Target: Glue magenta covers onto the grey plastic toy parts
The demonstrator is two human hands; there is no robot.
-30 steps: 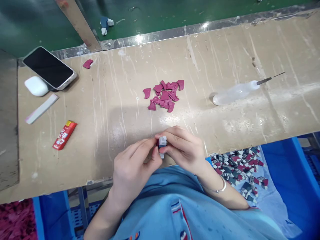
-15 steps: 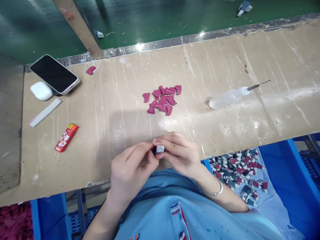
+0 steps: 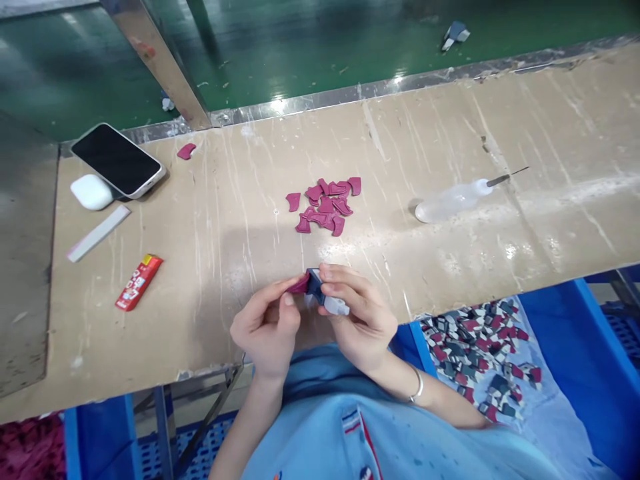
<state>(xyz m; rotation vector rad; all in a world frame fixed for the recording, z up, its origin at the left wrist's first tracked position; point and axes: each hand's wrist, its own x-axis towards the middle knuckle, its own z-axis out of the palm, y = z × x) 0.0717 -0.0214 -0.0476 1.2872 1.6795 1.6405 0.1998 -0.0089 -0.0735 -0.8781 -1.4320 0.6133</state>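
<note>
Near the table's front edge, my left hand (image 3: 270,317) pinches a maroon plastic piece (image 3: 300,285) between thumb and fingers. Its far end touches a dark blue and light grey plastic part (image 3: 315,285), which my right hand (image 3: 357,310) grips from the other side. A pale grey end of that part sticks out below my right fingers. Beyond my hands lies a loose pile of maroon pieces (image 3: 327,205). To the right rests a clear squeeze bottle (image 3: 450,202) on its side, its thin needle tip pointing right.
At left on the table (image 3: 240,167) lie a phone (image 3: 117,160), a white case (image 3: 91,192), a pale strip (image 3: 99,233) and a red packet (image 3: 139,283). A blue bin (image 3: 560,347) at lower right holds many assembled parts. A green surface (image 3: 320,47) runs behind.
My hands have turned and drawn slightly apart, bringing the maroon piece and the dark blue part into view. The parts on the green surface have shifted left.
</note>
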